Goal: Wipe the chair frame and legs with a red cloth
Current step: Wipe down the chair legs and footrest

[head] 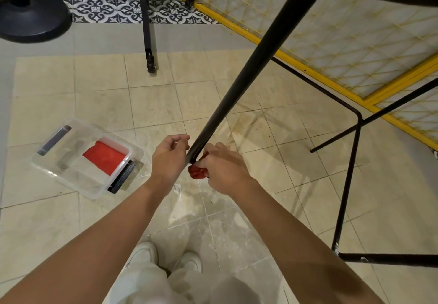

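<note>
right hand clenches crumpled red cloth against tip of round black metal chair leg | left hand curls round same tip | left: clear plastic box on glossy tiled floor | leg slants far-right

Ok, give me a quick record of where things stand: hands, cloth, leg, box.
right hand: grips the bunched red cloth at the leg's lower end
left hand: fingers curled against the chair leg; full grip unclear
chair leg: black, slanting from top right down to the hands
box: clear plastic, on the floor to the left
spare cloth: red, inside the box
</note>
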Demonstrator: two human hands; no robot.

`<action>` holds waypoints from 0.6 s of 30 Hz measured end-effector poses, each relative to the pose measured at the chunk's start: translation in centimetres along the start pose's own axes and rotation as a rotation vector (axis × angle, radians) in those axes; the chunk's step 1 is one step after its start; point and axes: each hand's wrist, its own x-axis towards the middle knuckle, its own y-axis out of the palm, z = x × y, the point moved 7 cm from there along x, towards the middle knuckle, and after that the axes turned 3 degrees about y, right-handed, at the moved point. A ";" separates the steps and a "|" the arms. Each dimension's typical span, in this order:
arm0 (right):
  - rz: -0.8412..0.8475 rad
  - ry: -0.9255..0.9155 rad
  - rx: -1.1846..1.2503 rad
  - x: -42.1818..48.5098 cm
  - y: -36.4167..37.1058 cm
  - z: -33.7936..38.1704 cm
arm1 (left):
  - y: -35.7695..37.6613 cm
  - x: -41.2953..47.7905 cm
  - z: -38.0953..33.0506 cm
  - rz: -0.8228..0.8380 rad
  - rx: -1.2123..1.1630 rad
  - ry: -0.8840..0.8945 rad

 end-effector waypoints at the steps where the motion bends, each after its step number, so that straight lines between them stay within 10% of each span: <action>1: -0.024 -0.015 -0.002 0.1 -0.2 0.0 | -0.2 0.0 0.1 -0.003 -0.003 -0.001; 18: -0.317 -0.046 -0.036 -2.2 -0.5 1.7 | -2.7 -0.8 1.0 0.002 -0.011 -0.019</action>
